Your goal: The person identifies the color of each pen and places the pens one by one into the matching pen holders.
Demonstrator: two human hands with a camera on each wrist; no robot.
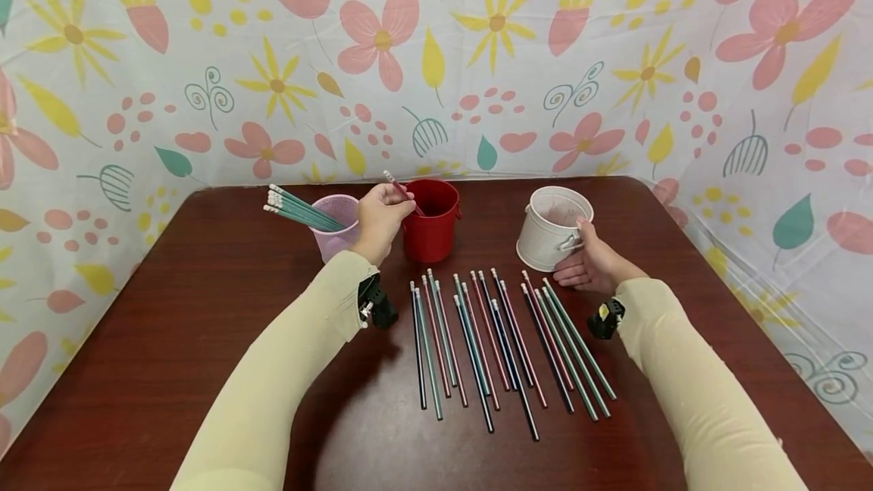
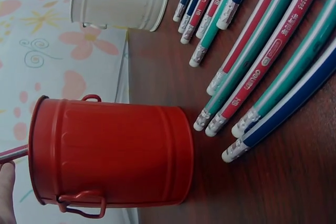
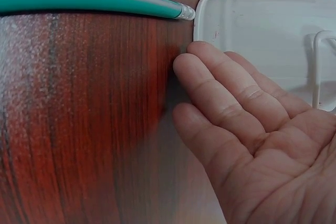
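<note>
My left hand (image 1: pixel 382 222) pinches a red pencil (image 1: pixel 394 183) near its white eraser end. The pencil slants down into the mouth of the red bucket (image 1: pixel 430 239), so its lower end is hidden. In the left wrist view a fingertip (image 2: pixel 7 192) shows under the pencil (image 2: pixel 14 153) at the rim. My right hand (image 1: pixel 592 260) is at the white bucket (image 1: pixel 539 242), its thumb at the rim and its fingers extended low beside the wall. The right wrist view shows those fingers (image 3: pixel 231 103) loosely straight, palm facing up.
A pink mesh cup (image 1: pixel 330 243) stands left of the red bucket, with several green pencils (image 1: pixel 300 209) leaning in it. Several red, green and dark blue pencils (image 1: pixel 470 339) lie side by side on the brown table (image 1: pixel 204 309). A flowered cloth (image 1: pixel 436 59) hangs behind.
</note>
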